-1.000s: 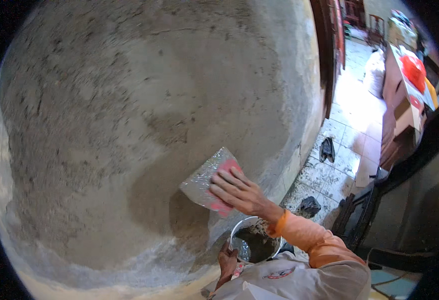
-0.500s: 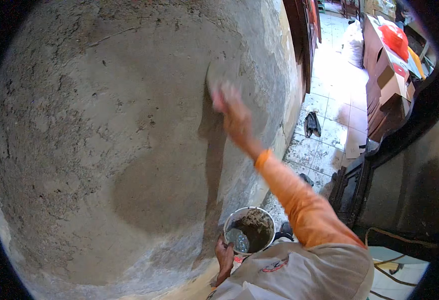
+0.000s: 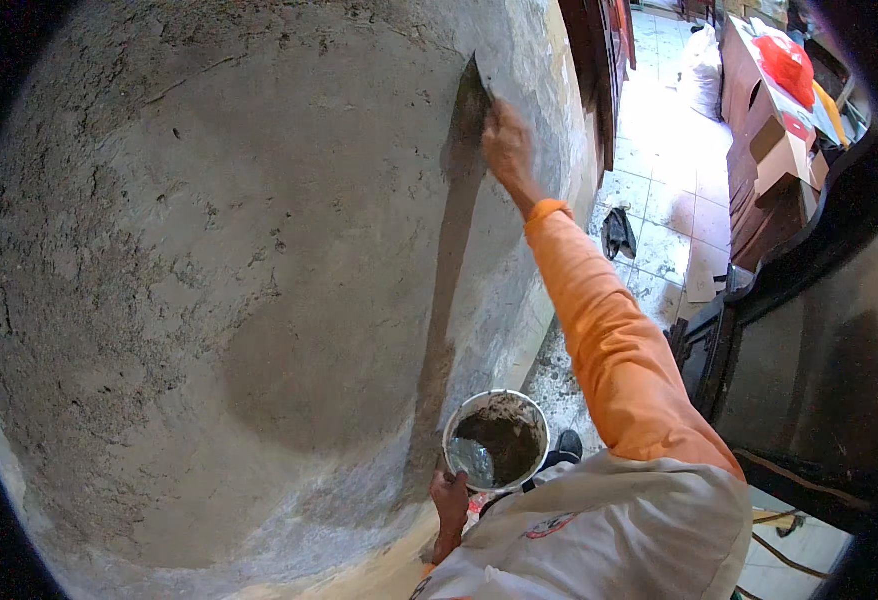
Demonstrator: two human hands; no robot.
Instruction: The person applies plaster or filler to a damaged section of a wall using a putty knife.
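Grey plaster wall point(image 3: 339, 250), rough on its left part, with a thin flat hand tool point(image 3: 482, 80) at its upper right.
Seen almost edge-on, this tool is gripped by the right hand point(image 3: 507, 145); I cannot tell if it touches the wall. Lower, the left hand point(image 3: 449, 498) grasps the rim of a round white plastic bucket point(image 3: 471, 408) containing dark brown mortar point(image 3: 514, 450). Farther right lie white floor tiles point(image 3: 671, 210), stained, beside dark wooden furniture point(image 3: 799, 360).

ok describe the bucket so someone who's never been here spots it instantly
Start at the big grey wall and go to its lower right, just above the shirt. There the left hand holds a round, white-rimmed bucket. The dark mix inside sets it apart from the white sack farther off.
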